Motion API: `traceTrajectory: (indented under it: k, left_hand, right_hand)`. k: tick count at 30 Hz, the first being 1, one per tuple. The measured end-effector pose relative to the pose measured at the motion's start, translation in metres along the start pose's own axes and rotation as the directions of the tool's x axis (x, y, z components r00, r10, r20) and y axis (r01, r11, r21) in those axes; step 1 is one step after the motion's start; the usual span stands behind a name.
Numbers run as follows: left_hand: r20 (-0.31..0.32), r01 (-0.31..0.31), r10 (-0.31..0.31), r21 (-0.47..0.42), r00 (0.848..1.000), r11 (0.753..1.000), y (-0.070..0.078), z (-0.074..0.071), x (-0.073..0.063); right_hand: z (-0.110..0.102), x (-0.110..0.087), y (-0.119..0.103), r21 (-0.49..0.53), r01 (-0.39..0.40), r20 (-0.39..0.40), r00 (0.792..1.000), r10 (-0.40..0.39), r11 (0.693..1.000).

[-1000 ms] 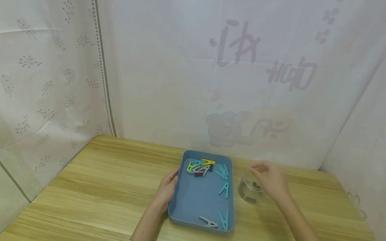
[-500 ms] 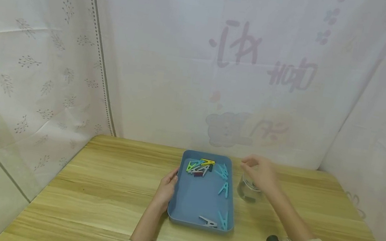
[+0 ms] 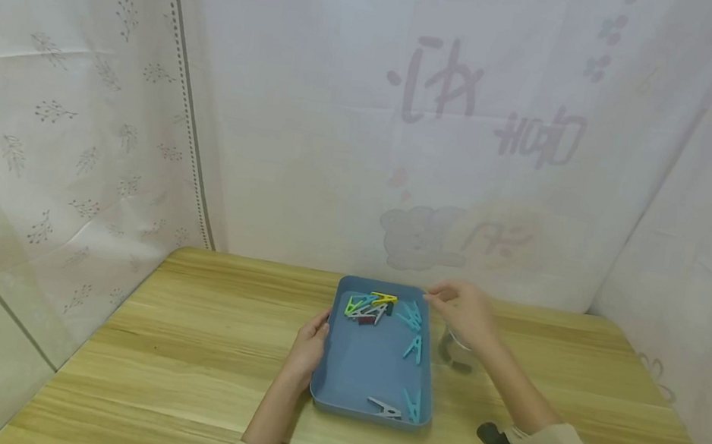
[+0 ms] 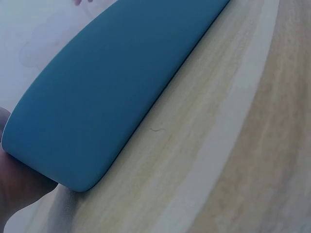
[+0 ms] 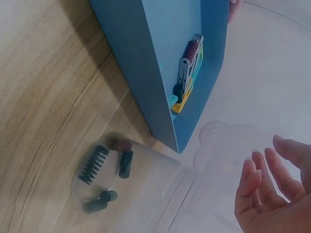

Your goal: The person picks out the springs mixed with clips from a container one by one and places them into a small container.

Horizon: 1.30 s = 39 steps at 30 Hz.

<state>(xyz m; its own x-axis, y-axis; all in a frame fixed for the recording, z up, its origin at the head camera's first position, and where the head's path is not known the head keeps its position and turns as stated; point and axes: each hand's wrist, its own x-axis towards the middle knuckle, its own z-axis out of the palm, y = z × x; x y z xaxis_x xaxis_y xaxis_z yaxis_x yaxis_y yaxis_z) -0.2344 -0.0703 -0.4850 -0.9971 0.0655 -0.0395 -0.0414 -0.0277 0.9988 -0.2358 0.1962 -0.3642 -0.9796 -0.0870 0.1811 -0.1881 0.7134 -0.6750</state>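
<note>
Wooden tabletop (image 3: 190, 358): left fingers (image 3: 315, 326) hold a rectangular blue tray (image 3: 358, 368); right fingers (image 5: 282, 174) loosely parted.

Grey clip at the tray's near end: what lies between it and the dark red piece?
Between the grey clip and the dark red piece, only bare blue tray shows in the head view.

Only writing I can spot is the big faded purple lettering (image 3: 448, 86) on the back curtain (image 3: 313, 139), plus smaller characters (image 3: 539, 138) lower right and a squiggly bit (image 3: 499, 236) below. Can't actually read any, tbh.
</note>
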Motion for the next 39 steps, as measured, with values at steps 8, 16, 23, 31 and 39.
traceTrajectory:
  k: [8, 16, 23, 31, 39]
  left_hand:
    - [-0.005, -0.005, 0.005, 0.002, 1.0, 1.0, 0.001, 0.0, 0.0]
    - [-0.007, 0.006, -0.006, 0.01, 1.0, 1.0, 0.001, 0.0, 0.0]
    - [-0.014, 0.011, -0.011, 0.011, 1.0, 1.0, 0.001, 0.0, 0.0]
    - [-0.01, 0.014, -0.014, 0.016, 1.0, 1.0, 0.002, -0.001, -0.001]
    - [-0.002, 0.005, -0.005, 0.008, 1.0, 1.0, 0.001, 0.0, 0.0]
  right_hand:
    - [0.01, 0.005, -0.006, 0.002, -0.047, 0.049, 0.998, 0.047, 0.999]
    - [0.022, 0.01, -0.009, 0.012, -0.031, 0.07, 0.997, 0.03, 0.999]
    - [0.031, 0.013, -0.009, 0.03, 0.021, 0.092, 0.996, -0.024, 0.999]
    - [0.044, 0.022, -0.007, -0.009, 0.042, 0.094, 0.995, -0.041, 0.999]
    - [0.052, 0.026, -0.005, -0.006, 0.011, 0.135, 0.991, -0.01, 1.0]
